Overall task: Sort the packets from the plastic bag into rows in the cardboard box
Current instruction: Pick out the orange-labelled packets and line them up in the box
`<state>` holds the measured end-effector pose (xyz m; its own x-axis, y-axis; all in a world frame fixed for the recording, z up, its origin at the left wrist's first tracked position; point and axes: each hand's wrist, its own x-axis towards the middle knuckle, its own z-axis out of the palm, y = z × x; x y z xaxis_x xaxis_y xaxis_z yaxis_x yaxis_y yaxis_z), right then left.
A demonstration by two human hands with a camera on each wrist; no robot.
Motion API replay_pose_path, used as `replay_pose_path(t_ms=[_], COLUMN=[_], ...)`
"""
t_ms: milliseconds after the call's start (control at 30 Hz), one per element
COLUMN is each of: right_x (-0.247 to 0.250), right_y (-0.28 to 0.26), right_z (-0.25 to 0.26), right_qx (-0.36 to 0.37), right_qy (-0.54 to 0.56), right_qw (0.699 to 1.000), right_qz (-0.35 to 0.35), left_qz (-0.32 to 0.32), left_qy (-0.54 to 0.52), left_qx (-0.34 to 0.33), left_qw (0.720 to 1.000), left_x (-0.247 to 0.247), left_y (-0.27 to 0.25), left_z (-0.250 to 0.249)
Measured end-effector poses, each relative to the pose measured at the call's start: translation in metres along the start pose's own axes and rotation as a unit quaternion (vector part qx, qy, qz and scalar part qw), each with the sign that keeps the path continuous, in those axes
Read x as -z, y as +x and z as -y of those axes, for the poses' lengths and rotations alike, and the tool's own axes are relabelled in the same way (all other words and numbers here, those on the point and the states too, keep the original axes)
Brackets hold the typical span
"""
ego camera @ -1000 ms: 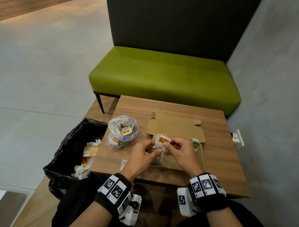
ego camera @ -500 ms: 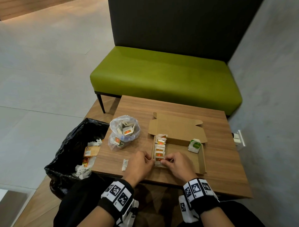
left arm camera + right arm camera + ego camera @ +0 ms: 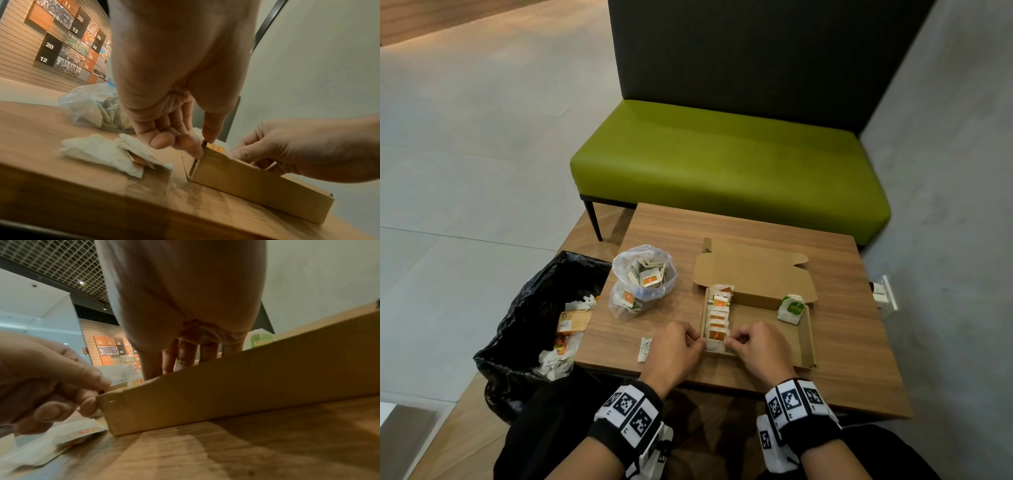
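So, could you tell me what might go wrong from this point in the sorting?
The left hand pinches the cardboard box at its near left corner; a tug could shift the box and disturb the orange packet row. The loose packet lying near the table edge could be knocked towards the black bin bag.

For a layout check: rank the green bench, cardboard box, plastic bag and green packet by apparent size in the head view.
1. green bench, though farthest away
2. cardboard box, lid flap included
3. plastic bag
4. green packet, clearly smallest
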<state>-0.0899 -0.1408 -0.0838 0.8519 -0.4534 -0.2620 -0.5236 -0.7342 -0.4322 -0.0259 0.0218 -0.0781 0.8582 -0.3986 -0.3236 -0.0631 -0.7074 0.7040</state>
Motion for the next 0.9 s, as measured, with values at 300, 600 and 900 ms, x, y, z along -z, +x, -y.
replay_pose_path(t_ms=[300,600,900], right_x=[0.006,0.028,0.023], right_y=[-0.001,-0.010,-0.025], right_z=[0.000,-0.003,0.014], right_qx=[-0.005,0.010,0.041], right_qy=[0.008,0.053,0.055], right_qw=[1.000,0.996,0.996], right_qz=[0.011,-0.066,-0.062], left_qz=[-0.066,-0.019,0.041], left_qy=[0.045,0.240,0.351], left_qx=[-0.032,-0.091,-0.126], left_qw=[0.996,0.966,0.927], left_x=[0.018,0.052,0.028], left_y=[0.001,0.010,0.016], left_z=[0.000,0.035,0.027])
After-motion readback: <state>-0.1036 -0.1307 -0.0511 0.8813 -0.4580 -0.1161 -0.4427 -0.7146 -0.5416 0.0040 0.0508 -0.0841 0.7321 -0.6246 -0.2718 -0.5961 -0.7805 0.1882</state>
